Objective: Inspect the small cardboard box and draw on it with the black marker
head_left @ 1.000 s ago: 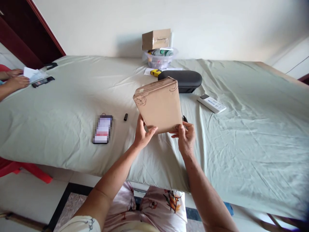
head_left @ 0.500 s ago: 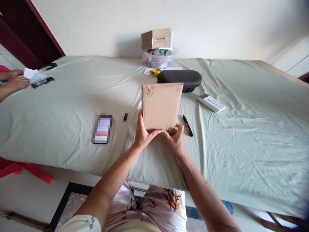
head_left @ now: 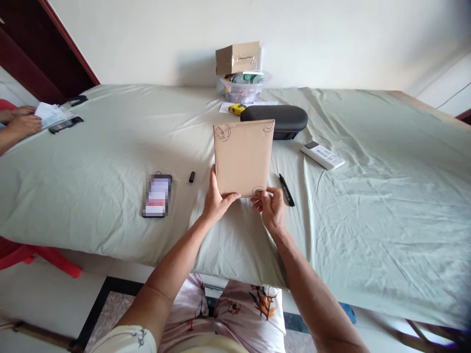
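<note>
Grip: your left hand (head_left: 217,203) clasps lower left corner of parcel (head_left: 243,157), thumb across brown-paper front, fingers behind. Your right hand (head_left: 272,211) pinches lower right corner, beside pen-drawn swirl. Parcel stands near upright over green sheet (head_left: 110,147); cannot tell if its lower edge touches. All its bulk sits above both grips, so likely top-heavy: press evenly from both corners, thumbs flat, no creasing of paper. Black marker (head_left: 286,189) lies just right of right hand. Marker cap (head_left: 192,177) and phone (head_left: 157,195) lie left of left hand.
</note>
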Action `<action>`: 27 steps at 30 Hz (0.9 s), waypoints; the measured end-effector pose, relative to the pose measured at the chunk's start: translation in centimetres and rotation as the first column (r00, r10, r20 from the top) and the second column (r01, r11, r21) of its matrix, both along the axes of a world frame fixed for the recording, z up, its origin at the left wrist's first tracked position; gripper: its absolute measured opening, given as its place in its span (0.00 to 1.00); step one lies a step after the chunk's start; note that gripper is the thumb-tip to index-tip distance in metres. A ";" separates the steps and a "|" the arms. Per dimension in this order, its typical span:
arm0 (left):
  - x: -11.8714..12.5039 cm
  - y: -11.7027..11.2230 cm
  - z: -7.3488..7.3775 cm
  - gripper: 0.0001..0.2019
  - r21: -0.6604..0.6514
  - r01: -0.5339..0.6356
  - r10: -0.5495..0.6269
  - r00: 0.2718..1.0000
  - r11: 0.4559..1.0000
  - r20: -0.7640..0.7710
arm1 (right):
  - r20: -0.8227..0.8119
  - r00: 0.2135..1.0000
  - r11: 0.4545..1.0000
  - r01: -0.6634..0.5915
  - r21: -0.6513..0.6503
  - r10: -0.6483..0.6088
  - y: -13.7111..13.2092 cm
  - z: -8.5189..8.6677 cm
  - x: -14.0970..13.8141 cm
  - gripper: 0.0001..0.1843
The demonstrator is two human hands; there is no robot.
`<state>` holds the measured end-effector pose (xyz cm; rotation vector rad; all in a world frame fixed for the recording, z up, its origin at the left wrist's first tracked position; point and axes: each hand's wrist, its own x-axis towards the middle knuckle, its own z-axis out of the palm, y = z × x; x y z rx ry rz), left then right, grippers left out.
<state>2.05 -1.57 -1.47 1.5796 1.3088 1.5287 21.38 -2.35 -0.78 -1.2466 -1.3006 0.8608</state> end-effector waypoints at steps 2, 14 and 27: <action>0.1 0.1 0.0 0.59 -0.001 0.016 -0.015 1.000 1.000 0.020 | -0.028 0.999 1.000 -0.019 -0.002 0.019 -0.1 0.3 0.0 0.30; -0.1 0.1 0.5 0.49 -0.027 0.045 -0.040 0.986 0.999 0.164 | -0.028 0.999 1.000 -0.020 -0.003 0.020 -0.2 0.7 0.4 0.32; -1.6 0.4 1.3 0.35 0.156 -0.104 0.060 0.963 0.982 0.265 | 0.051 0.970 0.970 -0.237 -0.051 0.240 -0.5 0.8 0.4 0.34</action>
